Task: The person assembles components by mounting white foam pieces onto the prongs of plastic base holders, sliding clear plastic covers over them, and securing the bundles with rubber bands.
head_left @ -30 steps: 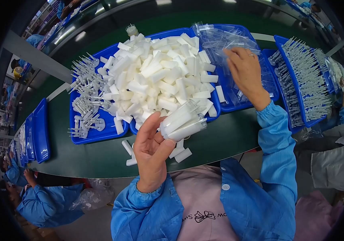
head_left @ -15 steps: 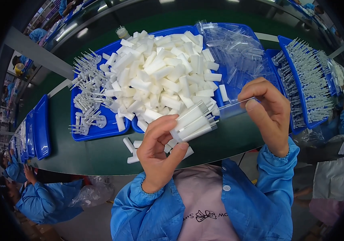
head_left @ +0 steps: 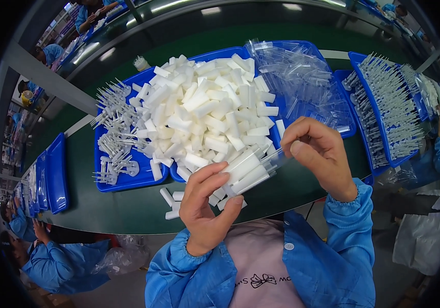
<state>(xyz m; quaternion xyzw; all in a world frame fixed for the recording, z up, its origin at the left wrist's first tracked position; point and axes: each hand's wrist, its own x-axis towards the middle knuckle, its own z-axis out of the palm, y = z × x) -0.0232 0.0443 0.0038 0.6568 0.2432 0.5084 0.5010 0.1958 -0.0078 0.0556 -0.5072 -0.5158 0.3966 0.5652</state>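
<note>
Clock centred on the bundle: your left hand [head_left: 205,205] is gripping the bundle of white-filled clear tubes [head_left: 248,173] above the table's near side; your right hand [head_left: 322,160] is pinching a clear tube [head_left: 280,158] at its 2 o'clock end. Several are showing white inside; plenty is remaining: white heap [head_left: 204,110] at 11, clear-tube pile [head_left: 302,84] at 1. Blue tray rims [head_left: 132,185] are crowding 9 through 2; bare green table [head_left: 291,188] is opening at 4.

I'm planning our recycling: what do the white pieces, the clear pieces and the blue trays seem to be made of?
White pieces: perhaps foam or pressed fibre, judging by their matte, opaque surface.
Clear pieces: likely thin, glossy plastic, being see-through with bright highlights.
Blue trays: probably moulded plastic, smooth and even in colour, with rounded corners.
</note>
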